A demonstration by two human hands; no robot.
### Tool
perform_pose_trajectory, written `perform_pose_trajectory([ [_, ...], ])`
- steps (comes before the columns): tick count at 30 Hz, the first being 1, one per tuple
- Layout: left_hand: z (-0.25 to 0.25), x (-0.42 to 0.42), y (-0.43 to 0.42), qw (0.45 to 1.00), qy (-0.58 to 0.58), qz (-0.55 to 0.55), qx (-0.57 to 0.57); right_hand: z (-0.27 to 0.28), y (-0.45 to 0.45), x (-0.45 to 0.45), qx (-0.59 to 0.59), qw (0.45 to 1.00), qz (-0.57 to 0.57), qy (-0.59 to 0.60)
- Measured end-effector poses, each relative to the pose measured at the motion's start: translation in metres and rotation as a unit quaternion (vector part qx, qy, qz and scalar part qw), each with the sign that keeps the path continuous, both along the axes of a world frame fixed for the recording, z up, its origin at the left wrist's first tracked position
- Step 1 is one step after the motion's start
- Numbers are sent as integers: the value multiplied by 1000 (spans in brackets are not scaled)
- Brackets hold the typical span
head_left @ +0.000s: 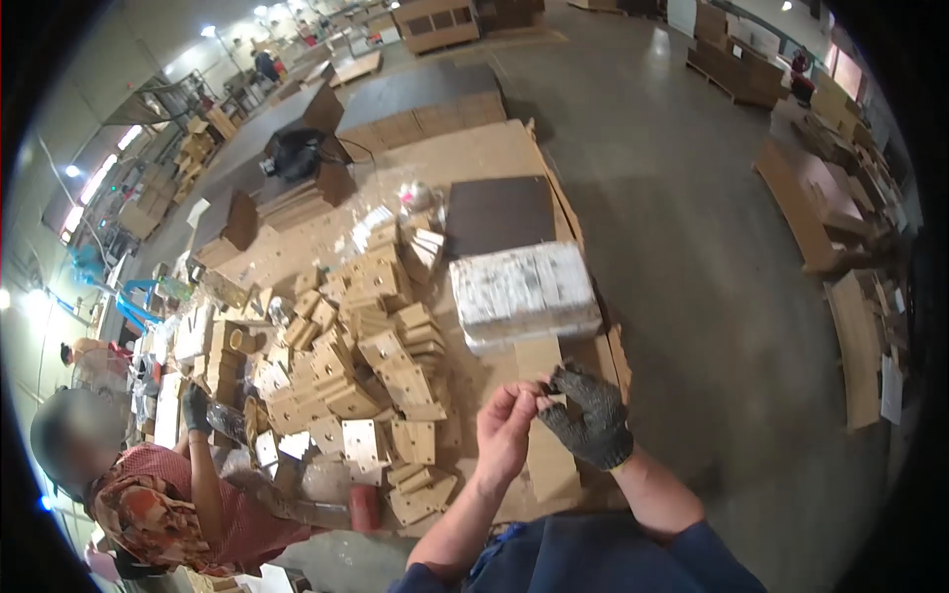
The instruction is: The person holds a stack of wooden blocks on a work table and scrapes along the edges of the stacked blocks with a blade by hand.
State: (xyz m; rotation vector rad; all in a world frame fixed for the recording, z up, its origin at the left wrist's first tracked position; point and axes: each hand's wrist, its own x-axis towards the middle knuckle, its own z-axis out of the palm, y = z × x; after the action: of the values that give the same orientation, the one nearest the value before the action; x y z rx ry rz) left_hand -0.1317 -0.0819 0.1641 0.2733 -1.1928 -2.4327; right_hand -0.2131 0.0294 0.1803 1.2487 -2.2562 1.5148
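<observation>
My bare left hand (505,431) is closed in a pinch, its fingertips meeting those of my right hand. On my right hand (591,419) is a dark grey knit glove, and its fingers curl toward the left fingertips. Something small and pale seems to sit between them, too small to name. Beneath both hands lies a long tan board (550,463), its far end near a white wrapped block (522,289). A heap of drilled wooden blocks (344,381) spreads to the left of my hands.
A co-worker (188,499) in a patterned red top stands at the left, one gloved hand (197,407) over the table. A dark brown panel (500,214) lies behind the white block. Stacked panels (423,107) stand farther back. The table's right edge (615,358) borders the floor.
</observation>
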Motion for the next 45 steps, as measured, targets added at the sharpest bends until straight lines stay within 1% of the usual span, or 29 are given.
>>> perform_pose_trajectory([
  [2,13,6,3,999,35,-21,33,20,4,7,-9,1000,2,12],
  [3,14,9,4,998,31,-26,40,21,8,9,-25,999,8,20],
  [4,17,11,6,998,32,-26,40,21,10,11,-43,999,15,29],
  [10,28,25,19,999,12,-17,26,32,21,20,-65,997,42,29],
  [13,29,29,21,1000,9,-9,19,41,24,22,-49,994,61,72],
  [16,30,34,23,1000,5,3,4,35,27,23,-36,994,60,86],
  [18,32,35,25,1000,8,9,-11,33,30,23,-33,992,66,99],
  [21,32,39,27,997,16,29,-73,35,31,25,-44,991,66,112],
  [24,39,42,28,996,10,24,-82,37,34,27,-47,990,64,113],
  [28,42,43,31,991,18,25,-128,39,39,29,-52,989,55,123],
  [33,47,44,33,983,13,28,-181,36,44,28,-68,990,65,105],
  [37,51,44,32,967,-1,32,-254,36,49,27,-76,988,73,116],
  [39,53,44,30,954,-14,31,-298,33,48,27,-77,990,72,98],
  [45,62,44,28,944,-54,4,-325,35,52,30,-78,991,57,89],
])
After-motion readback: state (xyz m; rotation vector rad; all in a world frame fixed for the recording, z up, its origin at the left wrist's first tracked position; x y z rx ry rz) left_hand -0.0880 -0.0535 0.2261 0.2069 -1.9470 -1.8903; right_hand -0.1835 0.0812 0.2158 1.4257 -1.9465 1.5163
